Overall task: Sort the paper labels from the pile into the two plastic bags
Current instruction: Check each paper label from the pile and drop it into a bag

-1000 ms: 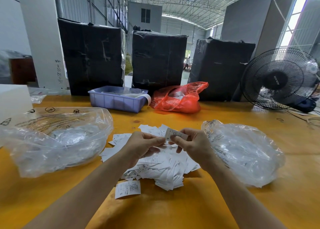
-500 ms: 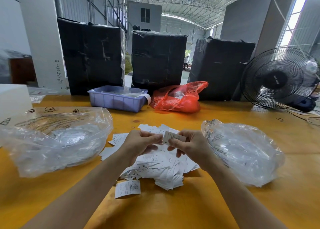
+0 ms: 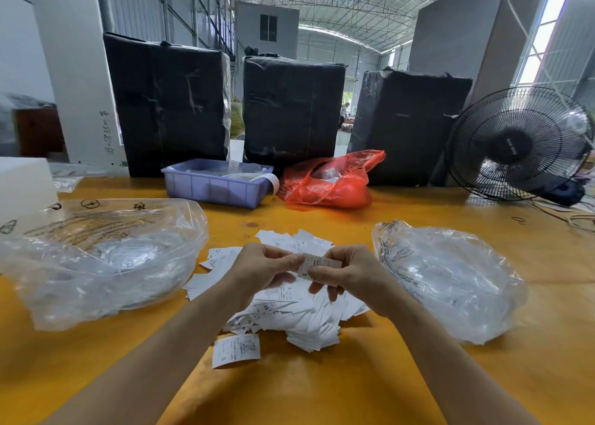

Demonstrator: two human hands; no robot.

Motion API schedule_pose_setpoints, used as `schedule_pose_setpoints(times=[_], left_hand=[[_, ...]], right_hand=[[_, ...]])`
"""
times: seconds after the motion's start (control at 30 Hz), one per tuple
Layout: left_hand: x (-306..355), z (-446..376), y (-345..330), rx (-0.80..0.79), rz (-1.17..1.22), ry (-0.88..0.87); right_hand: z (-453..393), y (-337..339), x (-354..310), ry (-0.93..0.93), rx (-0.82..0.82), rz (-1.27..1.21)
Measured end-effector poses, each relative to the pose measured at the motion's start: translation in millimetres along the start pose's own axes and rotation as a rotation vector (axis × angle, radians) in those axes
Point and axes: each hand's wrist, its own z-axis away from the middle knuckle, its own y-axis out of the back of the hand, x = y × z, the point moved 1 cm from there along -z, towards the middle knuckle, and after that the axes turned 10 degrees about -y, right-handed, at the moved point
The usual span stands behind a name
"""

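While both hands pinch one paper label (image 3: 317, 265) above the pile of labels (image 3: 289, 308), the likeliest slip is a misread: the print is small, and the slip could go into the wrong bag. Thin slips also cling, so a second one may ride along unnoticed, and a careless toss could fall short onto the yellow table (image 3: 322, 392).

Well out to the left hand's outer side lies the larger clear plastic bag (image 3: 106, 260), its mouth sagging, so a dropped label might catch on the rim. The left hand (image 3: 264, 271) is curled, thumb and fingertips closed on the label's left edge, forearm reaching in from lower left. Just below that wrist one stray label (image 3: 236, 350) lies apart from the pile. The right hand (image 3: 351, 275) mirrors it, thumb and forefinger pinching the right end, other fingers tucked under. Beyond its outer side sits the smaller clear plastic bag (image 3: 450, 279), crumpled, its opening hard to make out.
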Motion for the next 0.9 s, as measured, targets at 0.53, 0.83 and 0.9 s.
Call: schedule_pose_setpoints(times=[0.53,0.83,0.9], left_hand=[[0.9,-0.1,0.9,-0.093,0.078,0.063],[0.3,-0.8,0.6,-0.086,0.184,0.115],[1.0,0.2,0.2,-0.097,0.186,0.113]], right_hand=[[-1.3,5.7,-0.5,0.114,0.21,-0.104],[-0.6,2.0,-4.3,0.21,0.248,-0.162],[-0.6,1.4,-4.2,0.223,0.261,-0.132]])
